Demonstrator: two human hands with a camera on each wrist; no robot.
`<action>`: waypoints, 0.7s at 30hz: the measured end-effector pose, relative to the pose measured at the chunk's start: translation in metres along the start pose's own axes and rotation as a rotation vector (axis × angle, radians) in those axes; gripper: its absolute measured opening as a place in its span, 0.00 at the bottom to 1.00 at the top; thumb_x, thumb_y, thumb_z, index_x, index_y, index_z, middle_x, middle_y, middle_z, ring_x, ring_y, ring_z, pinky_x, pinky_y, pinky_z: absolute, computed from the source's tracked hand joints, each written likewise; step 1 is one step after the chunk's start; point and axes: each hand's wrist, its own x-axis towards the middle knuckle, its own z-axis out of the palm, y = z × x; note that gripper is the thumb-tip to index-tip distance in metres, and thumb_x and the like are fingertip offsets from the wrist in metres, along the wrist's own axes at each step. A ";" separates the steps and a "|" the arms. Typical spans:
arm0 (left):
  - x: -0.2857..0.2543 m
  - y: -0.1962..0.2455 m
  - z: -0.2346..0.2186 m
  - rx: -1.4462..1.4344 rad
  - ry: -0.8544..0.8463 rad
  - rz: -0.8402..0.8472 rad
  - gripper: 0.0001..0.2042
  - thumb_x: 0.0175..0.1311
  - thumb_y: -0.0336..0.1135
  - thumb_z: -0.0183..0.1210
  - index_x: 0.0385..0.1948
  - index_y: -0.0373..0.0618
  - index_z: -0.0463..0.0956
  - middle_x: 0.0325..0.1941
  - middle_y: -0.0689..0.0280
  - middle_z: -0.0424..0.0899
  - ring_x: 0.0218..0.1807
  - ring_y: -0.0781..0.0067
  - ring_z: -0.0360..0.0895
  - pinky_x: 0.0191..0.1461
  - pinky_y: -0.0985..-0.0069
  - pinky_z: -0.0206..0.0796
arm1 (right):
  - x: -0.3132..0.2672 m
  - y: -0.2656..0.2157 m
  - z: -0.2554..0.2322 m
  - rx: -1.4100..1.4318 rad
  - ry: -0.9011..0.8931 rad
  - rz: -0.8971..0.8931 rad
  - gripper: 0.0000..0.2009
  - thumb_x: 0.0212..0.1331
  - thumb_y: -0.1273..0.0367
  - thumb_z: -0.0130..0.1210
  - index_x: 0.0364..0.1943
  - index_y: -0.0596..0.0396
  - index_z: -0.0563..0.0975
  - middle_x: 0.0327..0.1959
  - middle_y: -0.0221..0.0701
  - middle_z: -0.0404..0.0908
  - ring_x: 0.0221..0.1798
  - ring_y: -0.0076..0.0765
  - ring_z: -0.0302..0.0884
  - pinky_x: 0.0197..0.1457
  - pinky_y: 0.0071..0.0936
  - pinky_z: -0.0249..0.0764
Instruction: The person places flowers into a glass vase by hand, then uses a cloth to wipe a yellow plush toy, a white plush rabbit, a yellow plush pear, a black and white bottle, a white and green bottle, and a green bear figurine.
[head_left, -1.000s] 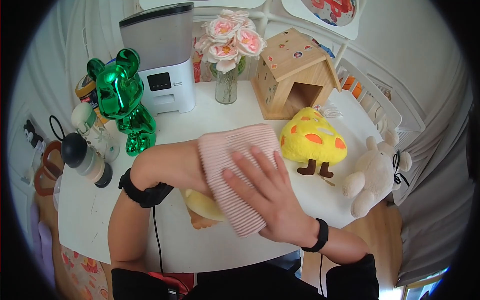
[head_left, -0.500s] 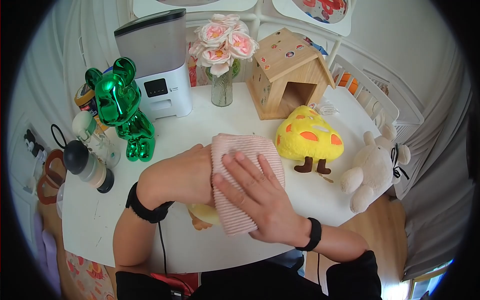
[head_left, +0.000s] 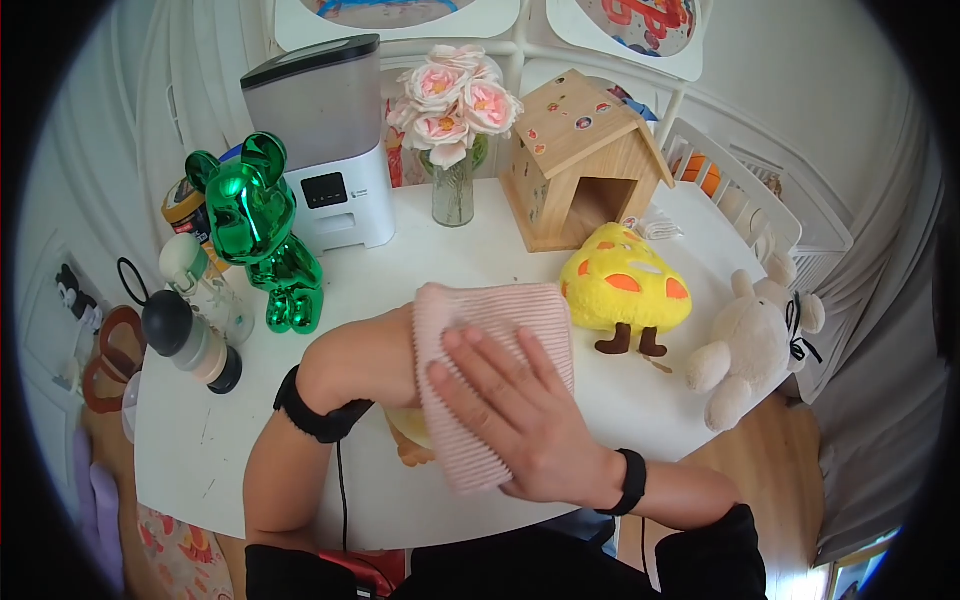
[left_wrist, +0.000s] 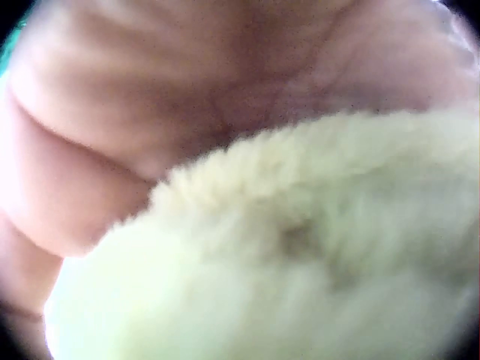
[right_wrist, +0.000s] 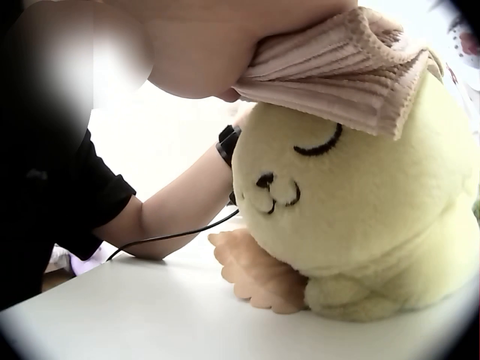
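Note:
A pale yellow plush toy (right_wrist: 360, 195) with a stitched sleeping face and a scalloped tan piece at its base stands on the white table. A pink ribbed cloth (head_left: 500, 303) lies over its top. My right hand (head_left: 525, 430) rests on the cloth with its fingers extended; the right wrist view shows the cloth's folds (right_wrist: 337, 82) beneath that hand (right_wrist: 195, 45). In the left wrist view, my left palm (left_wrist: 225, 82) is against the plush fur (left_wrist: 300, 240). From the head, cloth and forearm hide the left hand, so its fingers cannot be made out.
Left of my arms are a shiny green bear figure (head_left: 250, 225), bottles (head_left: 180, 335) and a white feeder (head_left: 345, 195). Behind stand a rose vase (head_left: 453, 195) and a wooden house (head_left: 575, 150). A yellow-orange plush (head_left: 620, 285) and a beige plush (head_left: 745, 345) sit to the right.
The cloth and both hands have shifted slightly right, covering more of the toy from the head. The right hand stays on the cloth. The head view has tilted, so background objects appear lower.

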 end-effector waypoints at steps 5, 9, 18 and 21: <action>0.008 0.015 -0.008 0.107 -0.072 -0.259 0.45 0.41 0.50 0.79 0.61 0.35 0.68 0.57 0.51 0.79 0.57 0.57 0.79 0.62 0.67 0.70 | -0.022 0.048 -0.008 0.316 0.066 0.440 0.39 0.47 0.77 0.60 0.71 0.59 0.66 0.72 0.51 0.66 0.75 0.59 0.62 0.78 0.51 0.55; 0.008 0.016 -0.010 0.087 -0.110 -0.293 0.48 0.44 0.52 0.80 0.64 0.35 0.63 0.57 0.52 0.78 0.61 0.61 0.77 0.64 0.69 0.69 | -0.004 0.047 -0.058 0.911 0.142 1.085 0.34 0.49 0.80 0.55 0.68 0.60 0.70 0.69 0.52 0.69 0.72 0.60 0.65 0.76 0.45 0.59; 0.002 -0.006 -0.010 0.092 -0.055 -0.004 0.34 0.51 0.36 0.74 0.63 0.41 0.71 0.63 0.56 0.78 0.61 0.59 0.76 0.67 0.69 0.67 | -0.007 0.000 -0.002 -0.194 -0.048 0.007 0.38 0.48 0.72 0.59 0.71 0.61 0.66 0.74 0.47 0.65 0.77 0.58 0.58 0.79 0.54 0.49; 0.006 0.000 -0.003 -0.026 0.032 -0.142 0.45 0.46 0.45 0.78 0.66 0.36 0.65 0.60 0.54 0.79 0.60 0.62 0.77 0.66 0.70 0.67 | -0.013 0.006 -0.004 -0.134 -0.020 0.204 0.41 0.47 0.73 0.61 0.72 0.59 0.64 0.74 0.48 0.63 0.79 0.59 0.55 0.79 0.55 0.50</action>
